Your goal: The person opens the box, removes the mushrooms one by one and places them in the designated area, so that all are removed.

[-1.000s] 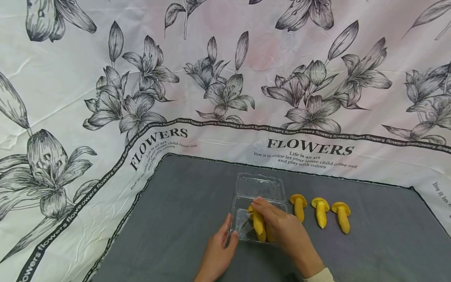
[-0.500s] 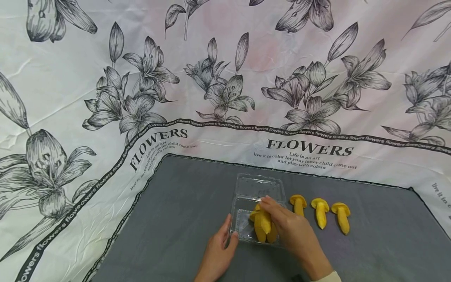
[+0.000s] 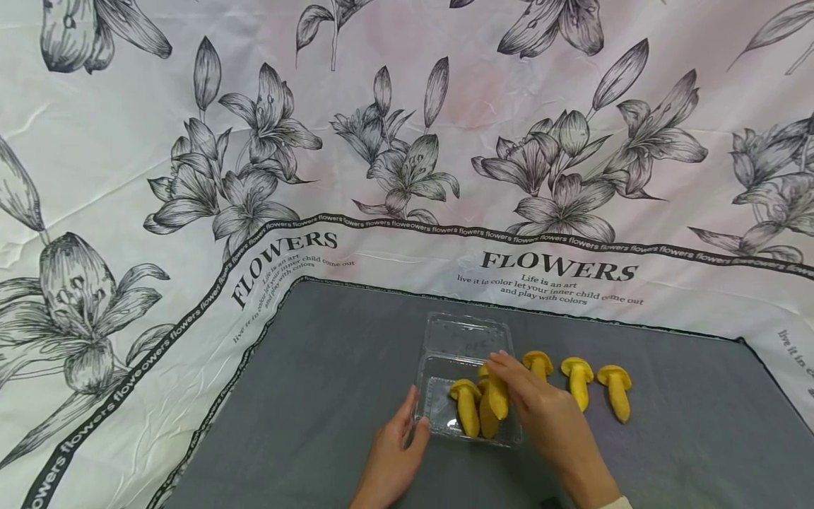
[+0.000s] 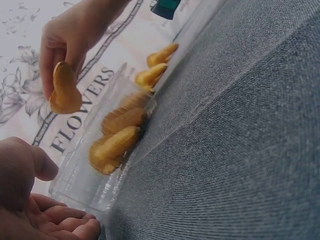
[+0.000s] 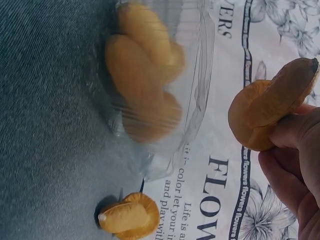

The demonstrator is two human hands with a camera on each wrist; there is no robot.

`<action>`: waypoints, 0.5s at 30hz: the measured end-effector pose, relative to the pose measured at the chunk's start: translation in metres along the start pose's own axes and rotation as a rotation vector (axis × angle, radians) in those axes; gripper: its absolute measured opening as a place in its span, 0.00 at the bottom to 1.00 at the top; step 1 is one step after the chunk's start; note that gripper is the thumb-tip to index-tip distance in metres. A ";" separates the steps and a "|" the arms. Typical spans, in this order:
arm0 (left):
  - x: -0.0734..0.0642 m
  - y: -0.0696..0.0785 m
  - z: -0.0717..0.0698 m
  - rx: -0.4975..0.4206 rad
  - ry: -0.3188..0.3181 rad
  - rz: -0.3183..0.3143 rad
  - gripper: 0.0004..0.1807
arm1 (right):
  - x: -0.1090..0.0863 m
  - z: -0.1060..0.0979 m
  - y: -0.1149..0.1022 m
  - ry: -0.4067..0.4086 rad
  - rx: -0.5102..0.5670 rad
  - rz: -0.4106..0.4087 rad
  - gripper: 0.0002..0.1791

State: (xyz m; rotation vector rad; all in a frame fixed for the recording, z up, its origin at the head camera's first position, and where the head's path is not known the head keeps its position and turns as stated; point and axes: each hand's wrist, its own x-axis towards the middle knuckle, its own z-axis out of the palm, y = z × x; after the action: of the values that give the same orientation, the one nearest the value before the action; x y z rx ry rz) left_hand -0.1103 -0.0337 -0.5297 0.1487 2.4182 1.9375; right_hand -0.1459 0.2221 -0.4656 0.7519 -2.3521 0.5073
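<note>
A clear plastic clamshell box point(image 3: 437, 404) stands on the grey cloth with its lid point(image 3: 467, 336) folded back. My right hand point(image 3: 556, 418) pinches a yellow mushroom point(image 5: 272, 102) between thumb and fingers, holding it over the right part of the box, above its rim in both wrist views. Inside the box lie a mushroom point(image 3: 468, 411) near the middle and another point(image 3: 488, 418), partly hidden by the held one. At the box's left side is my left hand point(image 3: 389, 456), its thumb and fingers apart around the near left edge; firm contact is unclear.
Right of the box, three more yellow mushrooms lie in a row: one point(image 3: 538, 363) partly behind my right hand, a middle one point(image 3: 578, 380) and a far right one point(image 3: 615, 393). A white flower-printed cloth point(image 3: 407, 268) rises behind the grey surface point(image 3: 331, 396).
My right hand has carried the held mushroom rightward across the box, uncovering the mushroom in its middle. The left hand stays at the box's left side.
</note>
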 end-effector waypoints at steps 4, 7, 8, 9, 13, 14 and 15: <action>0.000 0.001 0.000 0.007 0.002 -0.003 0.34 | 0.000 -0.003 0.003 -0.001 0.006 0.000 0.26; 0.001 0.002 -0.001 0.008 0.001 -0.004 0.35 | -0.001 -0.004 0.006 0.012 -0.003 -0.005 0.17; 0.001 0.002 -0.001 0.008 0.000 -0.004 0.35 | -0.001 -0.004 0.007 0.019 -0.006 -0.010 0.19; 0.001 0.002 -0.001 0.007 -0.001 -0.003 0.35 | -0.001 -0.004 0.007 0.029 -0.009 -0.013 0.23; 0.002 0.002 0.000 0.003 -0.005 0.003 0.35 | -0.002 -0.006 0.011 0.051 -0.017 -0.016 0.28; 0.002 0.002 0.000 0.001 -0.005 0.003 0.35 | -0.002 -0.007 0.012 0.050 -0.018 -0.011 0.28; 0.002 0.003 0.000 0.000 -0.005 0.004 0.35 | -0.003 -0.007 0.013 0.050 -0.019 -0.004 0.27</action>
State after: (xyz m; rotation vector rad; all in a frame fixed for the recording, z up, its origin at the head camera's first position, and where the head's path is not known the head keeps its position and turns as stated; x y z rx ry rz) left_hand -0.1118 -0.0333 -0.5271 0.1577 2.4168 1.9367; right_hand -0.1487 0.2368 -0.4645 0.7267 -2.3061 0.4959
